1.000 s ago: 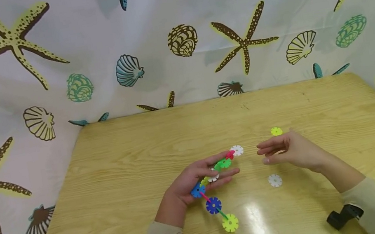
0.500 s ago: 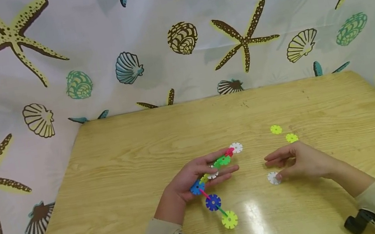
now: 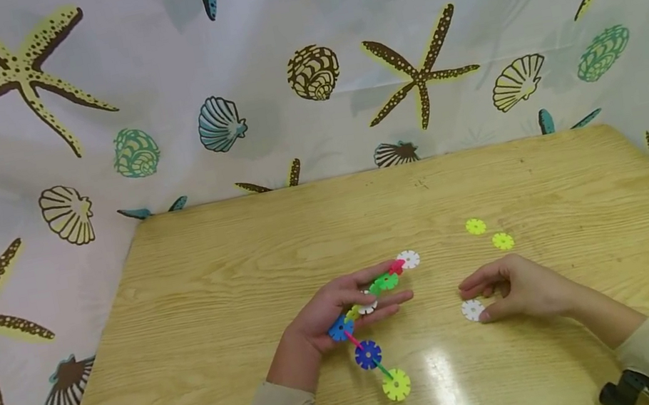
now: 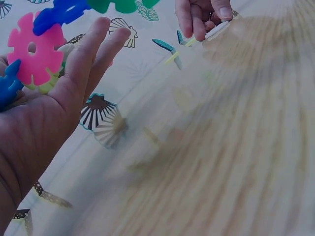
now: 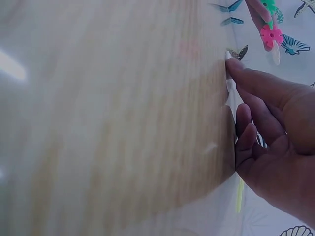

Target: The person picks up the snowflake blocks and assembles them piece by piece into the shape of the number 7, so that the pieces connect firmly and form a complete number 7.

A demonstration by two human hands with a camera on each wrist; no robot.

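Observation:
My left hand (image 3: pixel 330 310), palm turned up, holds a chain of slotted interlocking plastic discs (image 3: pixel 367 354) under its thumb, other fingers stretched out. Blue, yellow, white, green and pink discs make up the chain. Its lower end has a yellow disc (image 3: pixel 396 384), its far end a white disc (image 3: pixel 409 259). Close up in the left wrist view, a pink disc (image 4: pixel 22 61) sits between blue ones. My right hand (image 3: pixel 525 290) pinches a loose white slotted disc (image 3: pixel 472 310) low over the table, thumb and fingertips at its edge. Fingers partly hide that disc in the right wrist view.
Two loose yellow discs (image 3: pixel 503 241) lie on the wooden table (image 3: pixel 228 248) beyond my right hand. A white cloth (image 3: pixel 257 40) printed with shells and starfish hangs behind the table and along its sides. Wrist cameras are strapped over both sleeves.
My right hand has moved back toward me from beside the yellow discs, uncovering one of them, and its thumb and fingers have closed on the loose white disc. The left hand keeps its hold.

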